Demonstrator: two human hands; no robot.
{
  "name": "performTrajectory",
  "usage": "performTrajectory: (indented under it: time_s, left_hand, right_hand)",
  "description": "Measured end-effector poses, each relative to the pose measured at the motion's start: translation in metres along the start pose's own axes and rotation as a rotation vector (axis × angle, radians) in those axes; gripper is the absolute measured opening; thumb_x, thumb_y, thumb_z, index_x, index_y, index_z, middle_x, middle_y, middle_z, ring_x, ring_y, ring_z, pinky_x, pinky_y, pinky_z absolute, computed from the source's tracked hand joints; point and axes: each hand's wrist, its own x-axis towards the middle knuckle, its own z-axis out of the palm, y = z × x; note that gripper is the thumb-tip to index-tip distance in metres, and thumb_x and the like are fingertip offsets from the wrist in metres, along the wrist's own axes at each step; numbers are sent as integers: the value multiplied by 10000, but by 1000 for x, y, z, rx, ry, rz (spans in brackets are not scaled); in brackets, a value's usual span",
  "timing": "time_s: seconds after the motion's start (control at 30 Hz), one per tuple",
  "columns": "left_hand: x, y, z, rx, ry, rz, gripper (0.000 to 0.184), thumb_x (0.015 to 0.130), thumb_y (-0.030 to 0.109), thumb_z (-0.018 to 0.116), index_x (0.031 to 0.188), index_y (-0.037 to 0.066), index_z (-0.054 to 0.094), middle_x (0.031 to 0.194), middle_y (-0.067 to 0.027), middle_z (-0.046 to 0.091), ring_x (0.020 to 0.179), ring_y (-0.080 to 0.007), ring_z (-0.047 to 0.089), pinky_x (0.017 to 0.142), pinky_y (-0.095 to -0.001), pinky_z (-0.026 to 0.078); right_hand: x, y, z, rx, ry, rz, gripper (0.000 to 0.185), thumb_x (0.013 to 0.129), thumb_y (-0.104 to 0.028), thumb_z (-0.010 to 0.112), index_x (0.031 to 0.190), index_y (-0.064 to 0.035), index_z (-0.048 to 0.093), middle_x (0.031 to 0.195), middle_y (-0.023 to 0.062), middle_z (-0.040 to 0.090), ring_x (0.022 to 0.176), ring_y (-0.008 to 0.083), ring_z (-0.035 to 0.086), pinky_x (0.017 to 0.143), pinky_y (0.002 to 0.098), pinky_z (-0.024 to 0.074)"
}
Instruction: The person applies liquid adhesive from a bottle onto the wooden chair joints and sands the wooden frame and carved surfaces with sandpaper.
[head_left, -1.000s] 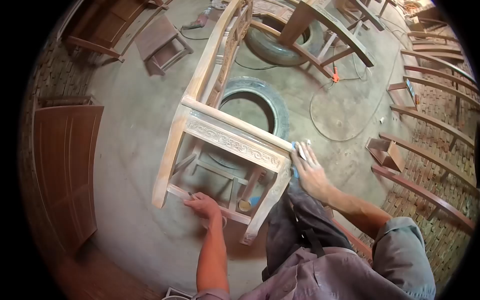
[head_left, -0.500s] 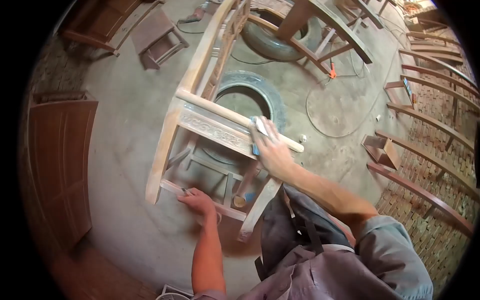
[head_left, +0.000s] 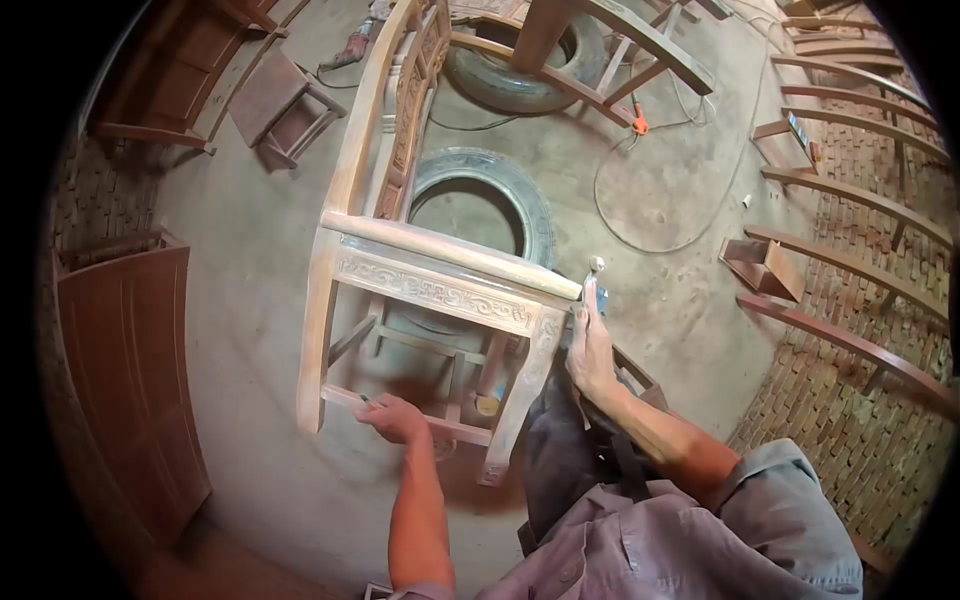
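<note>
A carved wooden chair frame (head_left: 435, 290), pale with dust, stands in front of me. At the near end of its rounded top rail (head_left: 450, 250) is my right hand (head_left: 592, 358), seen edge-on with straight fingers. It holds a piece of blue sandpaper (head_left: 601, 297), mostly hidden behind the fingers. My left hand (head_left: 398, 418) is closed at the reddish lower rail (head_left: 455, 430). A small dark tip (head_left: 367, 402) shows by its fingers; what it belongs to is unclear.
Tyres (head_left: 535, 215) lie on the floor under and beyond the chair. A small stool (head_left: 275, 105) and a brown panelled piece (head_left: 130, 370) stand left. Curved wooden parts (head_left: 850, 335) line the brick at right. An orange-handled tool (head_left: 640, 125) trails a cord.
My right hand has slid along the top rail to its near end and turned from flat to edge-on. My left hand stays at the lower rail. The view has shifted slightly.
</note>
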Motion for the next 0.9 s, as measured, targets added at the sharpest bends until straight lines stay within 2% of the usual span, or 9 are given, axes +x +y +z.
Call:
performTrajectory:
  time_s: [0.1,0.27,0.37,0.53,0.6,0.67,0.77,0.8,0.9]
  left_hand:
    - [-3,6,-5,-12,-19,-17,561,1067,241,516,1501,-46,306,1232,-319,683,1097,-512,678,913,-591,540]
    - [2,-1,-2,-26,-57,-25,568,1066,242,513,1507,-48,304,1232,-309,688,1099,-509,679,908,-584,541]
    - [2,-3,0,-45,-27,1,563,1065,241,514,1501,-53,310,1241,-309,686,1104,-509,677,909,-581,541]
    - [6,-12,2,0,-4,10,550,1058,225,522,1485,-61,326,1258,-314,681,1110,-505,678,908,-573,547]
    - [7,-7,9,-13,-14,7,544,1056,213,525,1480,-67,330,1261,-320,678,1108,-502,681,906,-569,551]
    - [5,-6,4,-35,-27,-5,539,1053,200,528,1475,-74,332,1261,-328,674,1105,-497,683,903,-565,556]
    - [4,-10,6,-81,2,45,534,1050,188,533,1465,-82,332,1239,-336,678,1086,-501,689,899,-561,561]
    - [4,-11,5,-66,11,40,533,1050,189,536,1462,-83,335,1230,-336,681,1079,-504,689,897,-561,560]
    - [2,-5,3,-41,34,31,489,1051,202,547,1416,-66,363,1204,-334,690,1064,-515,688,899,-571,550]
  right_hand:
    - [21,-16,-4,-35,-16,-16,543,1137,-97,402,1633,82,274,1675,340,318,1585,442,293,1300,426,255]
    - [-5,-8,-30,-96,-140,-236,607,1041,11,529,1605,99,324,1644,367,347,1552,548,289,1299,531,230]
    - [12,-19,-28,-363,-182,-378,630,1002,10,572,1588,93,359,1619,362,382,1529,567,311,1288,554,264]
    - [53,-9,-44,-586,-318,-577,647,955,-37,636,1559,60,425,1576,319,465,1507,485,397,1254,540,350]
    - [21,9,-84,-524,-424,-317,634,1017,5,554,1618,24,353,1591,283,480,1529,479,370,1257,505,343]
    - [-7,31,-120,-186,-589,59,661,1028,-10,560,1645,5,324,1535,275,552,1512,432,437,1240,436,352]
    - [-11,-2,-127,-16,-490,-4,638,1029,-58,582,1622,7,358,1459,266,622,1412,403,561,1178,407,416]
    - [-9,7,-121,-8,-436,-133,644,1016,-61,600,1625,-39,391,1421,261,643,1279,361,660,1062,421,499]
    - [9,17,-136,-224,-743,9,768,893,34,625,1626,-16,404,1092,177,690,908,272,678,870,413,551]
